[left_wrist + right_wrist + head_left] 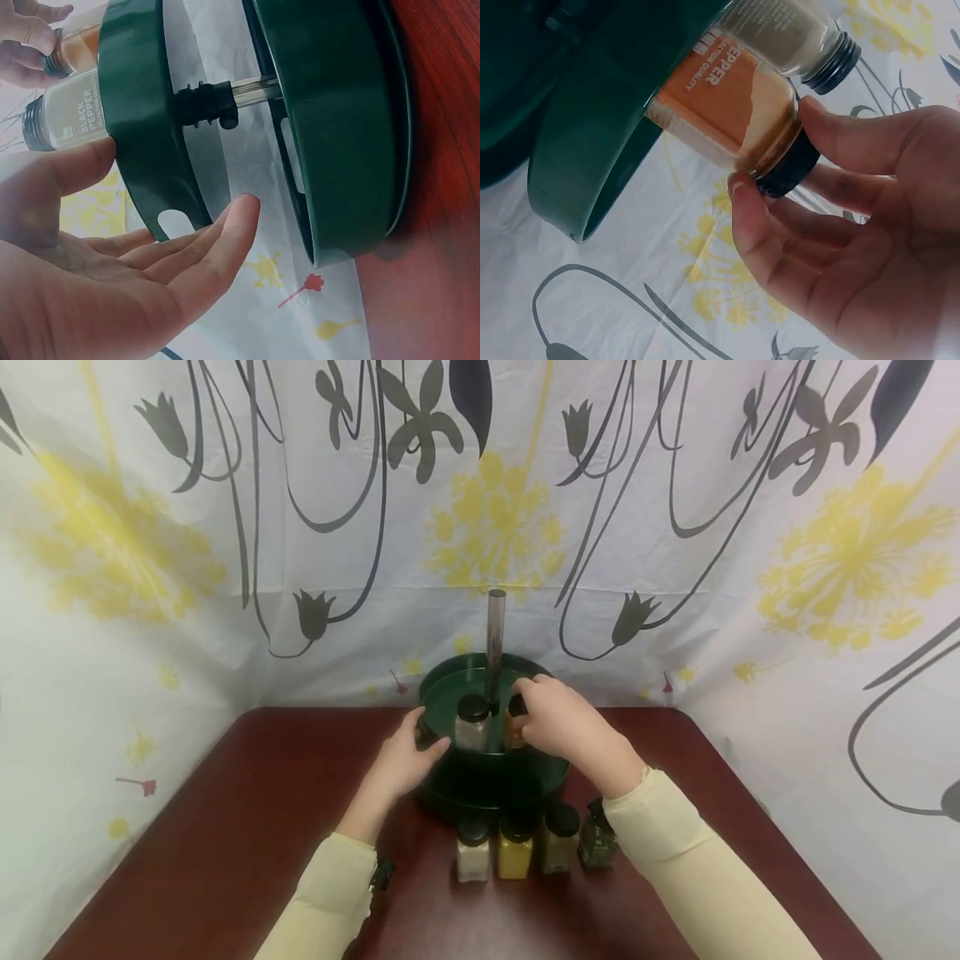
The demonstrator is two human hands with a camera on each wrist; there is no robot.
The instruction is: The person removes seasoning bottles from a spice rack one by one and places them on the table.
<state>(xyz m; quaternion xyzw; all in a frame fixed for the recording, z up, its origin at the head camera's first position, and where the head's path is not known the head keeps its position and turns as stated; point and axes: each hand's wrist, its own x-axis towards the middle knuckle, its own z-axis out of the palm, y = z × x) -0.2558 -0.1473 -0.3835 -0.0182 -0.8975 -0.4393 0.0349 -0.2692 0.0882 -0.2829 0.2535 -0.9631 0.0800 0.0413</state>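
Note:
My right hand (558,718) pinches the black lid of an orange spice jar (731,105) with thumb and fingers. The jar stands in the upper tier (444,695) of a green two-tier round rack, its base hidden behind the rim. Beside it in the same tier is a pale jar labelled black pepper (75,109), also black-lidded. My left hand (401,760) is at the tier's left side, fingers spread. In the left wrist view its thumb lies at the upper rim, and the other fingers reach below that tier.
Several black-lidded spice jars stand in a row before the rack: a whitish jar (473,860), a yellow jar (515,858), a brownish jar (558,847) and a green jar (596,843) near my right sleeve. A post (496,627) rises from the rack. Patterned sheeting (495,527) hangs behind the dark red table (300,810).

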